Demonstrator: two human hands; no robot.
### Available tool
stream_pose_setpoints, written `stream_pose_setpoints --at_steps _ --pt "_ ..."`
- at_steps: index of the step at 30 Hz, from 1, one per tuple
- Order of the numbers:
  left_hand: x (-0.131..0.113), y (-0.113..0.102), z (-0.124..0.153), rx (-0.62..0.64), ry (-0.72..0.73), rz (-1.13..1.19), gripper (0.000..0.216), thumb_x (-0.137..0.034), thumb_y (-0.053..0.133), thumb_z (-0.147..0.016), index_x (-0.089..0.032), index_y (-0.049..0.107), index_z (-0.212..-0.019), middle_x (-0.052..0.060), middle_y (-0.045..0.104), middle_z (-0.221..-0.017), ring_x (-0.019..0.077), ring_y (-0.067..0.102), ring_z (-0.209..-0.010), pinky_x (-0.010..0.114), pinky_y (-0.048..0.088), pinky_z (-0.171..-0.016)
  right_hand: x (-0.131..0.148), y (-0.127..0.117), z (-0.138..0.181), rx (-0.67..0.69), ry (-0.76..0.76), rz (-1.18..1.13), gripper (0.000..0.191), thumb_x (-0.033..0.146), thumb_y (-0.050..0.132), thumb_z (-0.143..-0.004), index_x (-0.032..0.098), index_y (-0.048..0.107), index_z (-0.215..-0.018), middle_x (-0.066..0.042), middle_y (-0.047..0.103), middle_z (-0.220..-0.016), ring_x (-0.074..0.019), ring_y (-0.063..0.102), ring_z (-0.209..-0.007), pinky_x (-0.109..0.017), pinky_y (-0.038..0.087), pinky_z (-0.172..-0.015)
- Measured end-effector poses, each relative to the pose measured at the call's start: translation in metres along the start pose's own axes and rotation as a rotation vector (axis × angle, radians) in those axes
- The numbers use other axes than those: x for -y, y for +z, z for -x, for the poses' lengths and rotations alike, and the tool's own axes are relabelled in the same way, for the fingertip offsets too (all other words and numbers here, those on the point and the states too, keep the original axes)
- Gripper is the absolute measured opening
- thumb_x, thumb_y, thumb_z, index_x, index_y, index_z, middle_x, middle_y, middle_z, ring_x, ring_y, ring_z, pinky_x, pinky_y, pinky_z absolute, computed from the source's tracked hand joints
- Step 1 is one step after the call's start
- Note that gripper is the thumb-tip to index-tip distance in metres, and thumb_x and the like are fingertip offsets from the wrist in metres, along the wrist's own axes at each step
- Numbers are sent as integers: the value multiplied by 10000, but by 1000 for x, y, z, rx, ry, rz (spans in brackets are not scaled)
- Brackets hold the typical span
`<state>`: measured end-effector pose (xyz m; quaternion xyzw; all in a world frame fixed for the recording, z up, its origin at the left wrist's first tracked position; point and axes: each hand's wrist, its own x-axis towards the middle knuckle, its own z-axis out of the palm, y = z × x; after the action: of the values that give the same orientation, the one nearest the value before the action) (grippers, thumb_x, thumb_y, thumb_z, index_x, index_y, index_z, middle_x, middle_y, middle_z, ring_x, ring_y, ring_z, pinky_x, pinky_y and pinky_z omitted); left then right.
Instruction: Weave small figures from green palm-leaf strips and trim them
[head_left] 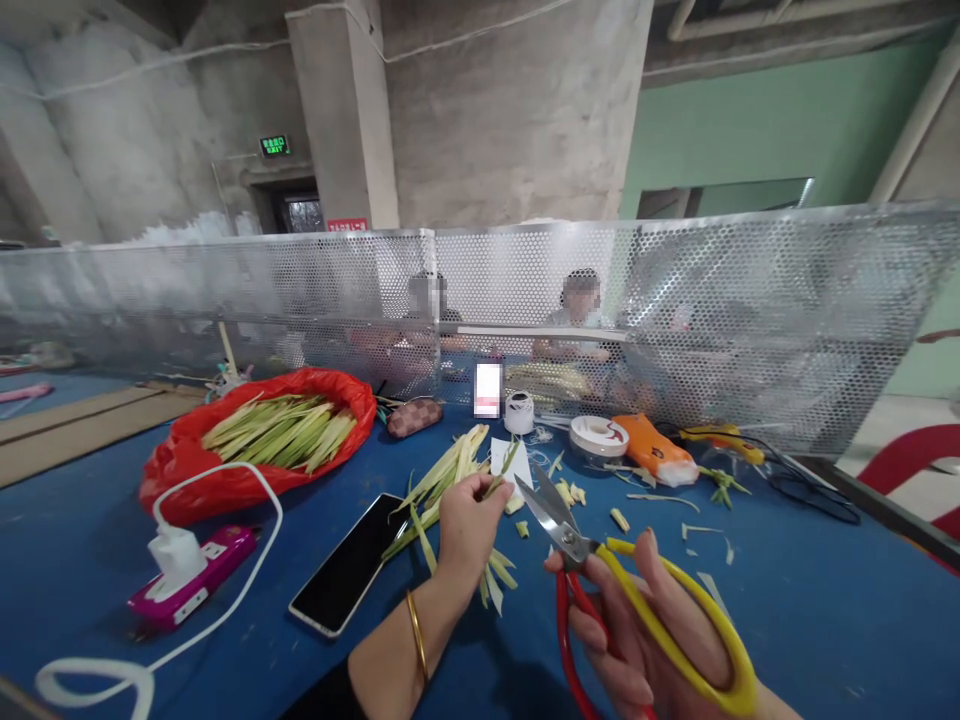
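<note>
My left hand [472,520] is closed, its fingertips pinching a thin green leaf strip [512,458] that points up and away. In my right hand [630,620] is a pair of scissors [570,540] with one red and one yellow handle. The scissor blades are apart, their tips just right of the left fingertips and the strip. Pale green and yellow leaf strips [450,470] lie in a loose pile behind and under my left hand. Small cut pieces [619,519] are scattered on the blue table [810,620] beyond the scissors.
A red plastic bag [169,475] full of leaf strips stands at left. Near it are a purple power strip [195,580] with a white cable and a dark phone [349,565]. Along the perforated metal divider [517,270] stand a tape roll [598,437] and an orange packet [652,450]. People sit behind it.
</note>
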<state>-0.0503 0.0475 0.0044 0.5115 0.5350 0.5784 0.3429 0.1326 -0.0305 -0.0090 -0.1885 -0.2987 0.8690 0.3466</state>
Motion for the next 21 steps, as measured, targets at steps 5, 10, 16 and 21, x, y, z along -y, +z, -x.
stream_pose_setpoints --at_steps 5,10,16,21 --pt "0 0 2 1 31 -64 177 -310 631 -679 -141 685 -690 11 661 -648 148 549 -615 240 406 -608 1 3 -3 37 21 6 741 803 251 -790 208 599 -1062 -7 566 -670 -56 475 -352 -162 384 -339" --pt "1 1 1 5 32 -98 202 -334 624 -699 -143 691 -695 -5 638 -607 136 527 -584 228 383 -569 3 8 -3 33 18 22 747 792 226 -806 199 586 -1083 -14 569 -680 -53 488 -348 -147 355 -330" --pt "-4 2 5 -4 47 -126 170 -290 603 -689 -147 693 -670 -8 637 -592 131 521 -563 221 372 -546 1 7 -4 41 19 10 759 806 249 -787 185 588 -1061 -16 575 -658 -58 483 -325 -156 373 -321" --pt "-3 6 10 24 68 -171 167 -279 585 -691 -152 686 -654 -11 623 -568 131 515 -552 219 367 -538 -2 9 -4 -4 0 -14 697 777 289 -809 199 594 -1051 9 555 -648 -39 443 -310 -151 367 -315"
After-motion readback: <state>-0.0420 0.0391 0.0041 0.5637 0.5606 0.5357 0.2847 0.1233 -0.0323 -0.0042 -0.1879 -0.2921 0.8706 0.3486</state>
